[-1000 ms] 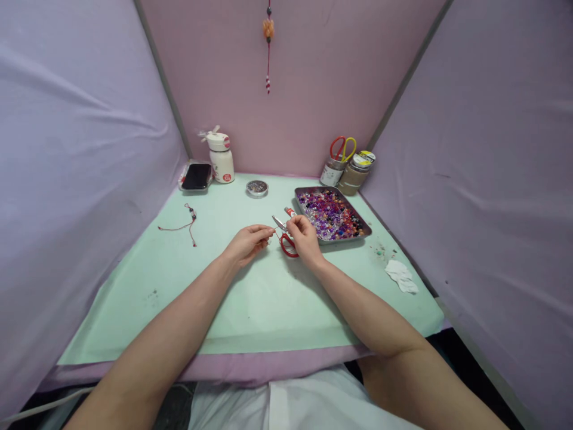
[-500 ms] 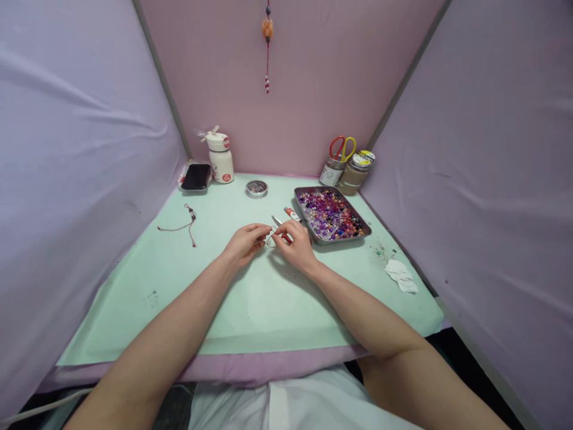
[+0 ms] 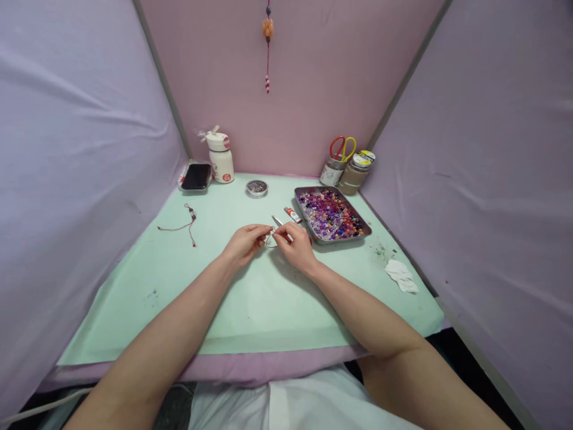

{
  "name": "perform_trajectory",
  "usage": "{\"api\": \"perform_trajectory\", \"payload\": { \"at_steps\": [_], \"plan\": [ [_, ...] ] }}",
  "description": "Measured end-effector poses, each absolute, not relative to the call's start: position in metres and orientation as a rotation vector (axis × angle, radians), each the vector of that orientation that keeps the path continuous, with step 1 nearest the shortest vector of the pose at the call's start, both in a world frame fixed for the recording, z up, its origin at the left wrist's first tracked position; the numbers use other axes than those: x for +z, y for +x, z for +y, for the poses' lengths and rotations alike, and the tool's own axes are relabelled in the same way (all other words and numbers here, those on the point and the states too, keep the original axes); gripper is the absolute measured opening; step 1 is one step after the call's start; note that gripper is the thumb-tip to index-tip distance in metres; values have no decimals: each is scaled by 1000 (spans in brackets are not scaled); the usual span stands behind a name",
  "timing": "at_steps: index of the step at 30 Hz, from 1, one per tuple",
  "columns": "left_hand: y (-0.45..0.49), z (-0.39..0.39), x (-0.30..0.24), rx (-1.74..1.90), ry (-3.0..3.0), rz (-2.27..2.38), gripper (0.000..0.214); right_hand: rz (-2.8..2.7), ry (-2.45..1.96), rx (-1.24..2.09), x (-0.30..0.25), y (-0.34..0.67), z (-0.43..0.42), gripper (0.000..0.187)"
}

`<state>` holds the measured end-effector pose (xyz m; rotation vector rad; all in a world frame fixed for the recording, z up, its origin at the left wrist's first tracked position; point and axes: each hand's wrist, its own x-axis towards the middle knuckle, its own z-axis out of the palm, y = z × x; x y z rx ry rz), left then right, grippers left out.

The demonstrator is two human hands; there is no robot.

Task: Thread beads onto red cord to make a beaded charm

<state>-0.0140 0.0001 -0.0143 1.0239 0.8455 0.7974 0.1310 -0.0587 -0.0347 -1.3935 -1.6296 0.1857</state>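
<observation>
My left hand [image 3: 247, 242] and my right hand [image 3: 294, 243] meet over the middle of the table, both with fingers pinched. A thin cord [image 3: 268, 241] runs between the fingertips and curves in a small loop below them. Both hands grip it; its ends are hidden by the fingers. Scissors [image 3: 276, 221] with reddish handles lie beneath my right hand, their blade tips showing past it. A red and white lighter [image 3: 292, 214] lies just beyond that hand. To its right stands a metal tray [image 3: 342, 240] full of purple, red and clear beads.
A knotted cord with beads [image 3: 192, 216] lies at left. Along the back stand a phone [image 3: 197, 177], a white bottle [image 3: 221, 164], a small round case [image 3: 256, 189], a scissors holder [image 3: 331, 173] and a jar [image 3: 356, 177]. A crumpled tissue [image 3: 401, 276] lies at right.
The cord loop between my hands has shifted slightly, and my fingers have barely moved. Everything else on the table stays in place.
</observation>
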Motion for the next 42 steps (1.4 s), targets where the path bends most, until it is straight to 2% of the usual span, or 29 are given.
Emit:
{"api": "perform_trajectory", "payload": {
  "at_steps": [11, 25, 35, 38, 42],
  "plan": [
    [-15, 1, -11, 774, 1031, 932, 33, -1647, -1409, 192, -36, 133, -59, 13],
    [-18, 3, -13, 853, 1103, 978, 32, -1715, -1432, 218, -34, 132, -59, 10],
    [-22, 7, -10, 791, 1571, 1046, 24, -1760, -1466, 114, -30, 142, -57, 11],
    [-22, 6, -8, 718, 1607, 993, 26, -1745, -1421, 166, -28, 145, -55, 12],
    [-24, 5, -7, 660, 1603, 912, 30, -1647, -1332, 431, -26, 145, -53, 14]
  ]
}}
